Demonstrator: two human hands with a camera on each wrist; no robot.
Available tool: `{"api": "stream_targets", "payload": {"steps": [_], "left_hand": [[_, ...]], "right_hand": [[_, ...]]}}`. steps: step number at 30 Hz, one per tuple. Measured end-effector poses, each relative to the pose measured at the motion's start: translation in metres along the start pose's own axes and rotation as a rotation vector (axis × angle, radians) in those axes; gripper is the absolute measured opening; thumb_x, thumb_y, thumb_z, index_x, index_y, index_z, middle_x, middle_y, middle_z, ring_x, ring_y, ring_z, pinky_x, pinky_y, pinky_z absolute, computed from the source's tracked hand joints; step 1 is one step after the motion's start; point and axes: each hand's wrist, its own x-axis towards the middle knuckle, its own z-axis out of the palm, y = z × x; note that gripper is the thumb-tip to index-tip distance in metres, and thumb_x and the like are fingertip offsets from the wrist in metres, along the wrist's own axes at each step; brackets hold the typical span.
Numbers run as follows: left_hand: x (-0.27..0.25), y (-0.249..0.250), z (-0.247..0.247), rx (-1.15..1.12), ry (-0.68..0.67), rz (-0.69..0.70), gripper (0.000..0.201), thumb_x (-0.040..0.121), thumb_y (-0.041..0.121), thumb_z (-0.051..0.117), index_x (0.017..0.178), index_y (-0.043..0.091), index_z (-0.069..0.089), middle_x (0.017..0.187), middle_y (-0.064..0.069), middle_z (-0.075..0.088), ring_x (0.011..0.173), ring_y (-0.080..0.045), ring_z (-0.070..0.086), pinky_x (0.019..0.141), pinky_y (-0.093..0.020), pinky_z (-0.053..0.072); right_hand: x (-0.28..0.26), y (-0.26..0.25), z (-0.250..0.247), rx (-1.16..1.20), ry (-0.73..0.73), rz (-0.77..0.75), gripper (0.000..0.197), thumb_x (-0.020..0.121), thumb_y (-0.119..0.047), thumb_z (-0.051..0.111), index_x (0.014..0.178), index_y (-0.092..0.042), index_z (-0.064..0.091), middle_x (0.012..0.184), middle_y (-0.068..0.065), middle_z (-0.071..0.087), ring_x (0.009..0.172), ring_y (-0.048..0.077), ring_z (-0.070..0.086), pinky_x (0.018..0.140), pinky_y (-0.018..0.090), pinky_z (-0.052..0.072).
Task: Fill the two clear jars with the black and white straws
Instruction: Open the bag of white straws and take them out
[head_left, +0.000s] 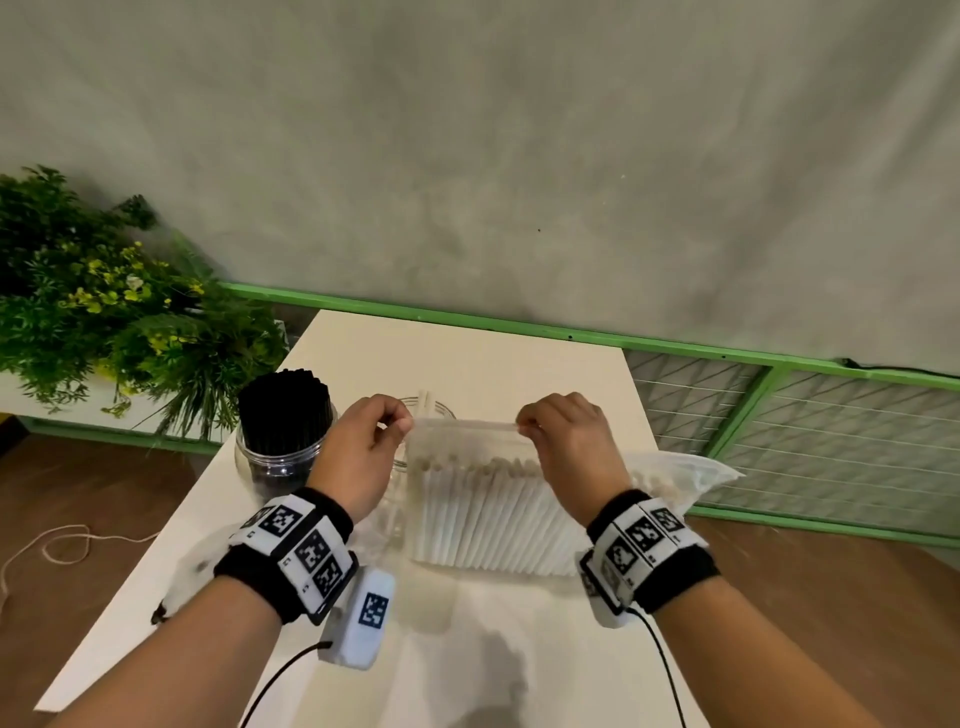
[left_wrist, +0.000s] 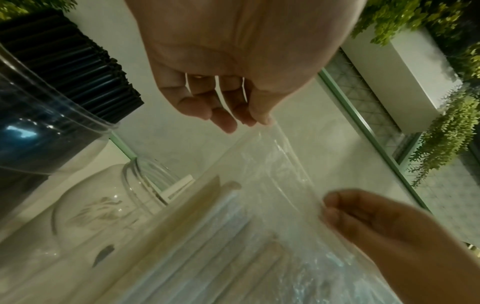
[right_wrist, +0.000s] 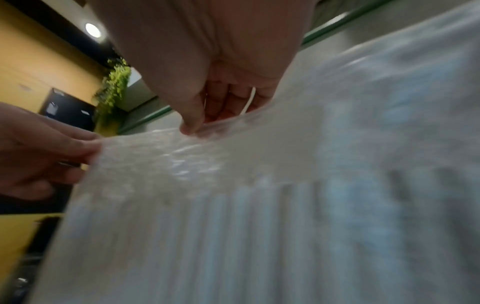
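Note:
A clear plastic bag (head_left: 467, 441) packed with white straws (head_left: 483, 519) stands upright on the white table (head_left: 467, 353). My left hand (head_left: 363, 447) pinches the bag's top left corner, and my right hand (head_left: 566, 447) pinches its top edge further right. A clear jar (head_left: 265, 457) full of black straws (head_left: 284, 415) sits at the table's left. Behind the bag stands a second clear jar (left_wrist: 109, 205) with a few white straws (left_wrist: 179, 185) poking out. The left wrist view shows the bag (left_wrist: 272, 174) stretched between both hands; the right wrist view shows its straws (right_wrist: 233, 236) close up.
A leafy plant (head_left: 98, 306) fills the left background beyond the table. A green railing (head_left: 571, 332) with wire mesh runs along the back and right. A cord (head_left: 62, 540) lies on the wooden floor at left. Another crumpled clear bag (head_left: 691, 473) lies at the right.

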Motion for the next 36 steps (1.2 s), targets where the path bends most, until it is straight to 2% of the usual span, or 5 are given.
{"api": "stream_targets", "payload": {"steps": [12,22,26,31,36], "left_hand": [[0.01,-0.009,-0.002,-0.025,-0.013,-0.08,0.01,0.092,0.013,0.055,0.083,0.018,0.055,0.083,-0.003,0.059,0.084,-0.024,0.059,0.074,-0.028,0.037],[0.013,-0.001,-0.008,0.083,-0.032,-0.11,0.01,0.092,0.013,0.055,0.084,0.02,0.056,0.095,-0.005,0.059,0.094,-0.029,0.057,0.078,-0.03,0.038],[-0.001,0.043,0.013,0.344,0.131,0.229,0.042,0.077,0.022,0.063,0.117,0.019,0.051,0.128,-0.007,0.048,0.12,-0.03,0.041,0.099,-0.04,0.031],[-0.004,0.088,0.106,0.81,-0.591,0.485,0.103,0.068,0.055,0.069,0.146,0.029,0.008,0.147,-0.001,0.033,0.14,-0.025,0.024,0.113,-0.055,0.013],[0.024,0.074,0.151,0.905,-0.812,0.411,0.049,0.076,0.031,0.073,0.116,0.013,0.052,0.106,-0.009,0.064,0.094,-0.029,0.063,0.067,-0.031,0.041]], "right_hand": [[-0.079,0.106,-0.076,-0.269,0.19,0.238,0.009,0.087,-0.011,0.059,0.088,-0.009,0.067,0.086,0.006,0.066,0.076,0.029,0.05,0.068,0.038,0.043],[-0.084,0.097,-0.072,-0.053,0.274,0.375,0.014,0.083,0.014,0.057,0.087,0.004,0.066,0.085,0.014,0.061,0.071,0.022,0.054,0.069,0.02,0.038],[-0.087,0.093,-0.071,-0.035,0.288,0.397,0.015,0.083,0.015,0.057,0.088,0.003,0.065,0.087,0.012,0.061,0.073,0.023,0.055,0.07,0.021,0.039],[-0.087,0.092,-0.073,-0.023,0.298,0.414,0.015,0.084,0.013,0.057,0.09,0.003,0.065,0.089,0.012,0.061,0.075,0.026,0.058,0.07,0.034,0.047],[-0.084,0.088,-0.074,0.0,0.31,0.426,0.013,0.085,0.01,0.059,0.089,0.001,0.066,0.089,0.009,0.06,0.075,0.019,0.056,0.07,0.031,0.048]]}}
